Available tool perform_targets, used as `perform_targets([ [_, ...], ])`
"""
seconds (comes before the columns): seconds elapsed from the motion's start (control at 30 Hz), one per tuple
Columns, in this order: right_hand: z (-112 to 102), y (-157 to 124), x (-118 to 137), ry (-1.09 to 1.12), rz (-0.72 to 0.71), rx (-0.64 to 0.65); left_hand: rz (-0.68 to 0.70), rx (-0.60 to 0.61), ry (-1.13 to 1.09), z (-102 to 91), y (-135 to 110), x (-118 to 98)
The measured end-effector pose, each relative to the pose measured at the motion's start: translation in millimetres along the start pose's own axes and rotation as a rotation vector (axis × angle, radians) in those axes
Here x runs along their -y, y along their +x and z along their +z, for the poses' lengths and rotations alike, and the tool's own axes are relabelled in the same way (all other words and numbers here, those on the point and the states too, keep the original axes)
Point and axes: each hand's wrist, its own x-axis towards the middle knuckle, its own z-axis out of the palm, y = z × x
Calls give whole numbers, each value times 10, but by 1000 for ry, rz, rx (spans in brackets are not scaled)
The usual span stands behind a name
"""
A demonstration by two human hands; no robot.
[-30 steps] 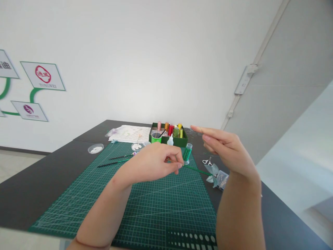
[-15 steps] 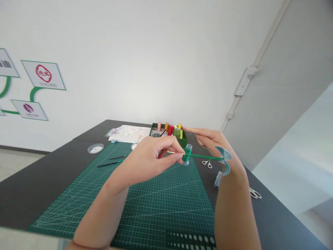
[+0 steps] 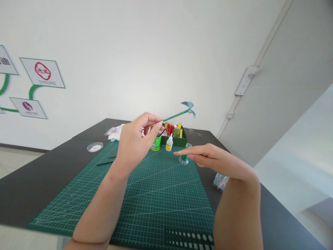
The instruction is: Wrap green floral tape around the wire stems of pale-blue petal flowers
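My left hand (image 3: 137,137) is closed in a pinch on a thin wire flower stem (image 3: 176,115), raised above the table and slanting up to the right. Green thread wraps the part of the stem beyond my fingertips, and pale blue petals (image 3: 191,108) spread from its far end. Lower and to the right, my right hand (image 3: 208,156) points left with its fingers nearly straight and pressed together. Anything thin between its fingertips is too small to make out. Just behind those fingers stands a green thread spool (image 3: 183,160), partly covered by them.
A cutting mat (image 3: 161,194) covers the black table's middle. Toward the back are a glue bottle (image 3: 169,143), a green can (image 3: 156,144) and a box (image 3: 179,142) of thread spools. A clear dish (image 3: 95,147) and dark slim tools (image 3: 105,162) lie left; a clear case (image 3: 220,181) sits right.
My left hand has lifted and turned the stem, so the petals moved up and left. My right hand has come down from behind the stem to in front of the green spool.
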Motion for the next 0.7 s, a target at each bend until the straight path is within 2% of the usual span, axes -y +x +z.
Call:
perform_targets([
  [0.23, -20, -136, 13, 45, -122, 236, -24, 46, 31, 10, 40, 95],
  [0.43, 14, -142, 97, 62, -176, 294, -2, 186, 143, 144, 10, 61],
  [0.57, -3, -211, 113, 71, -251, 211, -9, 295, 207, 250, -6, 19],
  [0.7, -37, -311, 127, 68, -295, -64, -13, 429, 246, 285, -18, 2],
])
